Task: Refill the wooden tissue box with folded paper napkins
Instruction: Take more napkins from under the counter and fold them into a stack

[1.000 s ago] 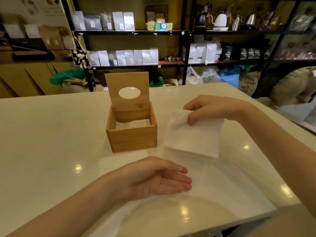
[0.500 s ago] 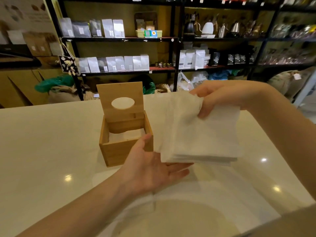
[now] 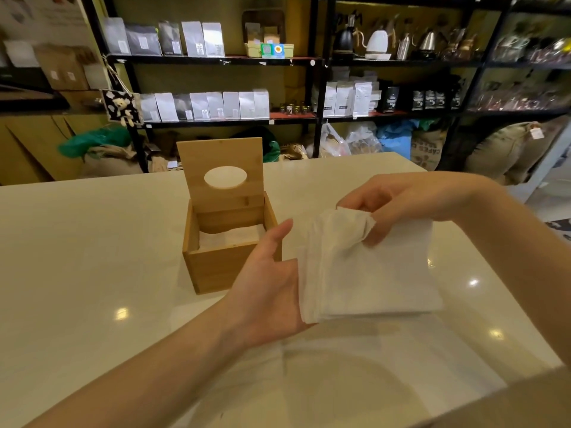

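Head view: napkin stack (image 3: pixel 370 273) hides left hand (image 3: pixel 265 291) fingers; box (image 3: pixel 222 267) front partly covered.

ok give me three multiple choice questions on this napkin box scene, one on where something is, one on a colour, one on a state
1. Where is the napkin stack?
A. inside the box
B. held above the table, to the right of the box
C. on the shelf

2. What colour is the table?
A. black
B. red
C. off-white

3. How is the lid of the wooden box?
A. standing open
B. shut flat
C. lying on the table

Answers:
1. B: the left hand supports the stack's left edge and the right hand pinches its top, beside the box.
2. C: the glossy top is pale cream.
3. A: the lid with the oval hole stands upright behind the opening, and some napkins show inside.
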